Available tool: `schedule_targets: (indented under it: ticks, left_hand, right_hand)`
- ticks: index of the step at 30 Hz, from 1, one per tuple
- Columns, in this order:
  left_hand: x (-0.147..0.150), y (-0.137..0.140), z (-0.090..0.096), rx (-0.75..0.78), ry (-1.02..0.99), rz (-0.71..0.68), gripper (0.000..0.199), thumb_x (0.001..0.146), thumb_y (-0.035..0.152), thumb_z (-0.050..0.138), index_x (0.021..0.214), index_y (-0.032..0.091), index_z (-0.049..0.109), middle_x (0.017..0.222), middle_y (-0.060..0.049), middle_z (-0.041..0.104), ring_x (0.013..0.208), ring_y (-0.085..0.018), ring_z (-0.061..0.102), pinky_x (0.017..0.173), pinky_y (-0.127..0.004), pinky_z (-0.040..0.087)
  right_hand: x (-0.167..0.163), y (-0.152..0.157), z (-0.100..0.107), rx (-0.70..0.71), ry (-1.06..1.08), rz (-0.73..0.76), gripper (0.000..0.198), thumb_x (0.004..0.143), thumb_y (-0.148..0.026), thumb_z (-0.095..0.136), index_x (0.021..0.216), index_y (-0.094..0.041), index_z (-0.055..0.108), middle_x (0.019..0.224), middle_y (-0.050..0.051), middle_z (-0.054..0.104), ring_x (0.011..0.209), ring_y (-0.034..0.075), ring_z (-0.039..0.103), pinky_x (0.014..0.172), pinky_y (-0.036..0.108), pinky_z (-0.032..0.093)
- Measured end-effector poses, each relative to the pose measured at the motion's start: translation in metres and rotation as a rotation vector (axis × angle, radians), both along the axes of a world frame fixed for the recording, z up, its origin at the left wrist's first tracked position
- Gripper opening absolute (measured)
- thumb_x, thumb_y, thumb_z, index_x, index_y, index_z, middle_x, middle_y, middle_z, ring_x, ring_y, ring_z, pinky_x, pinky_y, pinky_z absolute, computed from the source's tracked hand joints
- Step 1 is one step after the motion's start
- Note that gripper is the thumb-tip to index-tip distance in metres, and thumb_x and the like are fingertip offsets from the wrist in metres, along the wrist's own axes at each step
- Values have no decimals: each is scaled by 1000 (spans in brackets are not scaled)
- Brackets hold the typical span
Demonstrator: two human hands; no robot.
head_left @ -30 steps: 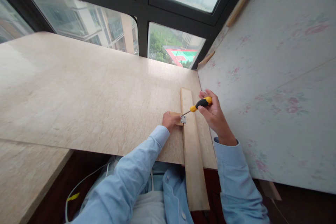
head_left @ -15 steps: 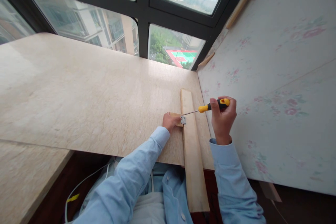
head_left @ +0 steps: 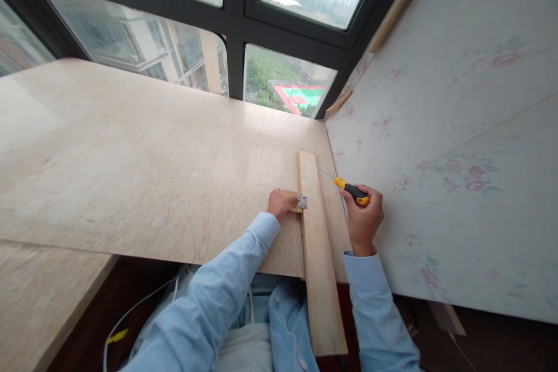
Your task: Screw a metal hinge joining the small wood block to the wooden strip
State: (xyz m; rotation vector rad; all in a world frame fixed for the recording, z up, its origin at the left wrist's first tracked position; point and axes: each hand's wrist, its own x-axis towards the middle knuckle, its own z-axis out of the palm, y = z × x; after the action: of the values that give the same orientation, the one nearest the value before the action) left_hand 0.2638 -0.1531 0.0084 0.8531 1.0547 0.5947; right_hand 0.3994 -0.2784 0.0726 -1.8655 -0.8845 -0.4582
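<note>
My left hand (head_left: pixel 282 204) is closed on a short wooden piece (head_left: pixel 288 192) that butts against the left edge of a long wooden board (head_left: pixel 314 244). A small metal hinge (head_left: pixel 302 201) spans the joint between the two, right at my left fingertips. In my right hand (head_left: pixel 364 218) is a screwdriver (head_left: pixel 354 190) with a yellow and black handle. Its shaft points up and left, with the tip over the right side of the board's far part, away from the hinge. The board lies lengthwise on the sill, its near end sticking out past the edge.
The marble-patterned window sill (head_left: pixel 143 168) stretches off to the left. Close by on the right stands a wall with flowered paper (head_left: pixel 436 186). Dark window frames (head_left: pixel 235 29) rise behind. A pale cable (head_left: pixel 131 309) with a yellow tag hangs below the sill at lower left.
The screwdriver tip has left the hinge; my right hand has moved down and slightly left, and the tool now tilts up to the left. My left hand keeps its hold.
</note>
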Motion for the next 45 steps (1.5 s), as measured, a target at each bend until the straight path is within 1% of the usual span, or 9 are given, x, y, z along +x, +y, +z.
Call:
schedule_targets:
  ticks: [5, 9, 16, 23, 26, 30, 37, 39, 45]
  left_hand:
    - [0, 0, 0, -4, -19, 16, 35, 56, 7, 76, 75, 19, 48, 70, -1, 65, 68, -21, 67, 56, -30, 55]
    - [-2, 0, 1, 14, -19, 28, 37, 55, 8, 77, 76, 18, 49, 70, -2, 65, 65, -21, 66, 53, -30, 54]
    - [-6, -1, -1, 59, -54, 58, 38, 55, 12, 79, 79, 16, 49, 73, -4, 66, 66, -20, 65, 53, -29, 54]
    - [-9, 0, -7, 92, -17, 63, 34, 60, 15, 74, 86, 15, 51, 81, -5, 65, 69, -18, 65, 56, -27, 53]
    - [-9, 0, -9, 92, -6, 74, 35, 63, 13, 71, 91, 15, 49, 85, -4, 64, 69, -17, 65, 59, -28, 54]
    - [-9, 0, -10, 135, 42, 79, 37, 66, 12, 68, 96, 15, 48, 90, -4, 62, 74, -16, 64, 64, -28, 53]
    - [-14, 8, -13, 289, 185, 52, 46, 69, 15, 71, 109, 14, 48, 100, -8, 61, 88, -18, 64, 78, -31, 53]
    - [-16, 12, -13, 326, 208, 50, 46, 69, 15, 71, 110, 14, 49, 103, -9, 62, 92, -19, 63, 82, -32, 52]
    - [-22, 15, -14, 528, 260, -74, 61, 64, 13, 71, 121, 12, 50, 122, -16, 57, 108, -26, 60, 94, -40, 49]
  right_hand:
    - [3, -8, -31, -29, 18, -45, 37, 81, -45, 69, 102, -17, 59, 104, 12, 68, 100, 24, 64, 90, 41, 51]
    - [1, -11, -32, 53, 6, -63, 38, 82, -45, 68, 103, -15, 59, 105, 14, 67, 101, 25, 63, 90, 43, 51]
    - [-2, -5, 12, 336, 57, 66, 59, 77, -42, 75, 122, -18, 45, 119, 14, 58, 105, 24, 65, 87, 43, 57]
    - [5, 2, 53, 370, 66, 122, 64, 80, -45, 71, 132, -21, 42, 118, 13, 61, 107, 26, 66, 87, 45, 57]
    - [14, 4, 64, 218, 63, 72, 63, 82, -48, 67, 133, -19, 47, 115, 13, 65, 98, 25, 68, 81, 41, 57]
    - [30, 11, 66, -248, 32, 66, 53, 83, -45, 63, 128, -17, 58, 106, 12, 71, 87, 25, 68, 82, 41, 53]
    - [43, 38, 28, -959, 118, 55, 32, 88, -33, 57, 117, -20, 64, 104, 12, 72, 96, 24, 66, 78, 29, 46]
    - [43, 44, 16, -1042, 151, 46, 32, 89, -34, 56, 117, -20, 64, 108, 12, 71, 99, 24, 65, 78, 28, 44]
    - [43, 50, -7, -1098, 169, 42, 31, 90, -32, 54, 115, -16, 64, 111, 16, 70, 104, 25, 64, 79, 29, 43]
